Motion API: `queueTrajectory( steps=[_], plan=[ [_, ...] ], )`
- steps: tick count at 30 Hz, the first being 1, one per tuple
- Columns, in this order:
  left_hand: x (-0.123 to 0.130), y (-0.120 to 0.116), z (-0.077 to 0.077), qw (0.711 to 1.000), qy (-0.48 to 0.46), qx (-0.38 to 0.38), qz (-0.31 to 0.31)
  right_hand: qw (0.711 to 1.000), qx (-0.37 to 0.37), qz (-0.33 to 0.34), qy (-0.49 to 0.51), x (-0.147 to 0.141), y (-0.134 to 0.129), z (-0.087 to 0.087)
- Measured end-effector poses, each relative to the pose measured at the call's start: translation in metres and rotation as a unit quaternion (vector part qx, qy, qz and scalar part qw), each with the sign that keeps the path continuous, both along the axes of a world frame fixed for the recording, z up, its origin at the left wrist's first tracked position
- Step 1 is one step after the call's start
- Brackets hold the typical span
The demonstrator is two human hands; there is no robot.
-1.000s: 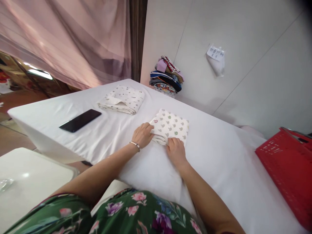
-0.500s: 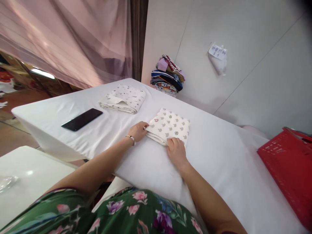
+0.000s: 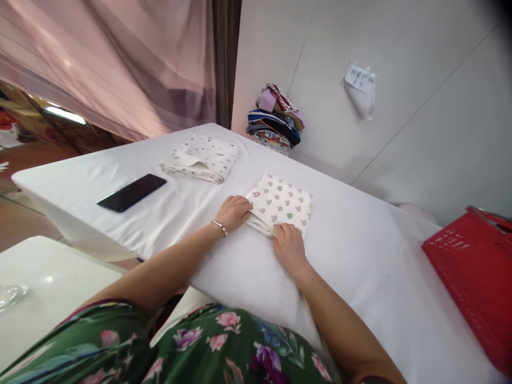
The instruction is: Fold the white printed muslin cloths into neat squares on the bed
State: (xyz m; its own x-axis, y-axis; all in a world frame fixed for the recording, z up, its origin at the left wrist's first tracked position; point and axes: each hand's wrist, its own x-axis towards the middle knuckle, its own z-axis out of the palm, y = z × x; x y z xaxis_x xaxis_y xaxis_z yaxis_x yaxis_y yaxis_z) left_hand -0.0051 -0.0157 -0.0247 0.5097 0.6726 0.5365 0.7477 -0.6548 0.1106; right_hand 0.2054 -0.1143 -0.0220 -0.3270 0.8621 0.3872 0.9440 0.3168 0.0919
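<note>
A folded white cloth with grey, green and red prints (image 3: 282,201) lies on the white-covered table (image 3: 352,266). My left hand (image 3: 234,212), with a bracelet at the wrist, grips its left corner, fingers pressed together. At the near edge of the cloth my right hand (image 3: 288,244) has its fingers curled over the layers; the thumb is mostly hidden. Further left lies a second folded cloth with small prints (image 3: 202,157), touched by neither hand. A black phone (image 3: 133,192) rests flat to the left of it.
A stack of folded clothes (image 3: 276,118) is beyond the table's far edge, by the wall. At the right is a red basket (image 3: 472,277). A white surface (image 3: 52,298) with a clear object is at lower left. A pink curtain (image 3: 152,64) hangs behind.
My left hand has moved slightly right, further onto the cloth's left corner. My right hand has stayed at the near edge. The view has shifted slightly.
</note>
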Motion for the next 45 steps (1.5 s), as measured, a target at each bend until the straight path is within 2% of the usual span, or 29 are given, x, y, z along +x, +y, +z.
queueTrajectory(
  steps=[6,11,14,19,25,28,36,45],
  plan=[
    [-0.007,-0.005,0.007,0.997,-0.022,-0.062,-0.05,1.0,0.003,0.004,0.007,0.001,0.001,-0.001],
    [0.001,0.0,0.012,0.996,-0.025,-0.088,-0.024,1.0,0.001,0.001,0.003,0.001,0.001,-0.002],
    [0.008,0.002,0.013,0.997,-0.015,-0.074,-0.003,1.0,-0.001,-0.001,-0.001,0.001,0.001,-0.002],
    [0.012,-0.007,0.013,0.999,-0.037,0.015,0.004,1.0,-0.005,-0.004,-0.001,0.001,0.001,-0.002],
    [0.01,-0.018,0.01,0.995,-0.021,0.071,-0.069,1.0,-0.01,-0.001,0.001,0.002,0.001,0.0],
    [0.011,-0.02,0.01,0.994,-0.009,0.068,-0.085,1.0,-0.008,-0.001,0.002,0.001,0.001,0.0],
    [0.012,-0.02,0.019,0.993,0.051,0.006,-0.11,1.0,-0.001,-0.002,-0.002,0.002,0.002,-0.003],
    [0.012,-0.016,0.014,0.989,0.074,0.052,-0.114,1.0,-0.002,0.001,0.004,0.003,0.001,-0.004]
  ],
)
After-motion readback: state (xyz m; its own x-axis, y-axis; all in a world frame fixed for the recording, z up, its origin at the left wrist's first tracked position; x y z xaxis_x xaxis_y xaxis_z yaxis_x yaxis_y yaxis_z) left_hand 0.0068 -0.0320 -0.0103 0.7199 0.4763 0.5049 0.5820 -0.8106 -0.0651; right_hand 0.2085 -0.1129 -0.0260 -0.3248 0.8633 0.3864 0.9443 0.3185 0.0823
